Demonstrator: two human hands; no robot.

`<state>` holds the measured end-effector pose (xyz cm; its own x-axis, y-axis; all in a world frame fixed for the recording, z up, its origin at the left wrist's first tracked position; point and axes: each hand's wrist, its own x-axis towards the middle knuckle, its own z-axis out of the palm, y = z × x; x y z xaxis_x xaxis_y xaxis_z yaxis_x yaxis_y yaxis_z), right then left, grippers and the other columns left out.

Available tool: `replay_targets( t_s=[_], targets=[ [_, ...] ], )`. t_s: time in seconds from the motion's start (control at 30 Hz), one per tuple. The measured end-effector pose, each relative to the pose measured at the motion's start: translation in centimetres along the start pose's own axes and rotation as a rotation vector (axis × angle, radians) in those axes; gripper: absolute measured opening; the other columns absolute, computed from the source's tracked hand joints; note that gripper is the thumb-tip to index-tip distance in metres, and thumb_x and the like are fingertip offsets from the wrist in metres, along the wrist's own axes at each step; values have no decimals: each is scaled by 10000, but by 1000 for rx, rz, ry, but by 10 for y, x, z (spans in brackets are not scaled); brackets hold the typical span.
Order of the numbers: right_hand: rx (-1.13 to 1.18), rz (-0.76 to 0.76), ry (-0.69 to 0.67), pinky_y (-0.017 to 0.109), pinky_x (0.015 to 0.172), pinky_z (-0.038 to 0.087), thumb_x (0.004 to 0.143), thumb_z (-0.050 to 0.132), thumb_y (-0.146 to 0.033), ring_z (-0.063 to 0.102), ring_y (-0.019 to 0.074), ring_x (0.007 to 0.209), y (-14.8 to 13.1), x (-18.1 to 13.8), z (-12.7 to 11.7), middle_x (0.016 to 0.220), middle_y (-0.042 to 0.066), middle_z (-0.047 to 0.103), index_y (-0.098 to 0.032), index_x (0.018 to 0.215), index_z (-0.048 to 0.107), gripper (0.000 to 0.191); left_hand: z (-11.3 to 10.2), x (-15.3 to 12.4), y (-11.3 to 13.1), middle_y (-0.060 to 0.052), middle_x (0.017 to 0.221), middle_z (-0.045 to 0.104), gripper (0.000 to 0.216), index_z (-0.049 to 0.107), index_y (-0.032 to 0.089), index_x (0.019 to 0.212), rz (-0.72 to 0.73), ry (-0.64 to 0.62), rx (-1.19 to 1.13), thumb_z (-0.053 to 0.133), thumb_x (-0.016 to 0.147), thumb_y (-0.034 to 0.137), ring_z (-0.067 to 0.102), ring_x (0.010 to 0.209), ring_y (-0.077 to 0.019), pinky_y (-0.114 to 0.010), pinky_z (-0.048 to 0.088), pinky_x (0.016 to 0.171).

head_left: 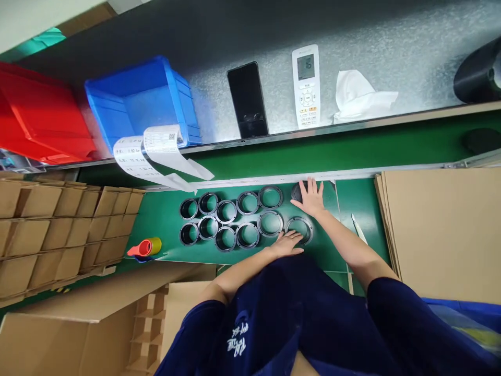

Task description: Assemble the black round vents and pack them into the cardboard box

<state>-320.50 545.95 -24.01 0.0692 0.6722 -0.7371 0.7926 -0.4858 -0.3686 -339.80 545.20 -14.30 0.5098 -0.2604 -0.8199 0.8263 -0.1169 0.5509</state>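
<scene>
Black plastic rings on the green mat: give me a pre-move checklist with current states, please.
1. Black plastic rings in two rows on the green mat: ok.
2. Left hand flat at the near-row end ring: ok.
3. Right hand lies flat over a far-row ring: ok.
4. Ring under right hand seated in line: cannot tell, mostly covered.
5. Either hand gripping a ring: not ok, fingers lie flat.
6. Red and yellow tape roll apart from the rows: ok.

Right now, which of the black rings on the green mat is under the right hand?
The far-row ring at the right end, mostly hidden beneath the right hand. The other rings in that row lie uncovered to its left.
</scene>
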Motion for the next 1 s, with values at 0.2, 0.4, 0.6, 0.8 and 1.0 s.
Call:
replay_targets(
  t_s=[0.2, 0.4, 0.6, 0.8, 1.0],
  targets=[
    [-8, -71, 119, 606, 1323, 69, 1079, 272, -474, 189, 339, 1626, 9, -8, 12, 1727, 232, 267, -54, 1667, 320, 725, -24, -23, 0, -65, 1324, 747, 396, 712, 290, 1311, 1, 573, -297, 507, 1030, 478, 680, 1256, -232, -387, 505, 1151],
    [104, -60, 225, 768, 1263, 113, 1021, 224, -556, 211, 420, 1619, 14, -4, 34, 1722, 240, 271, -103, 1669, 344, 800, -150, -136, -78, -99, 1098, 716, 257, 679, 265, 1106, -229, 1774, -365, 586, 973, 463, 691, 1058, -276, -471, 570, 964],
    [541, -570, 452, 686, 1127, 501, 1000, 494, -480, 655, 386, 1262, -135, 5, -42, 1218, 56, 740, -524, 1344, 672, 390, -304, -262, -146, -135, 1244, 674, 358, 579, 185, 1172, -139, 1995, -587, 729, 918, 387, 639, 1181, -232, -377, 502, 1024],
    [686, -661, 365, 522, 1040, 579, 1038, 463, -457, 688, 305, 1173, -329, 39, -115, 1311, 129, 711, -241, 1364, 661, 438, -343, -286, -141, 55, 681, 603, 332, 537, 210, 935, 87, 1665, -958, 833, 785, 196, 525, 599, -100, -240, 398, 621],
    [991, -424, 330, 470, 976, 589, 937, 570, -505, 726, 273, 1012, -398, 68, -122, 1102, 114, 765, -210, 1297, 622, 468, -326, -288, -146, 69, 673, 566, 316, 590, 225, 1051, 375, 1516, -1103, 777, 797, 226, 497, 549, -95, -229, 379, 564]
  ],
)
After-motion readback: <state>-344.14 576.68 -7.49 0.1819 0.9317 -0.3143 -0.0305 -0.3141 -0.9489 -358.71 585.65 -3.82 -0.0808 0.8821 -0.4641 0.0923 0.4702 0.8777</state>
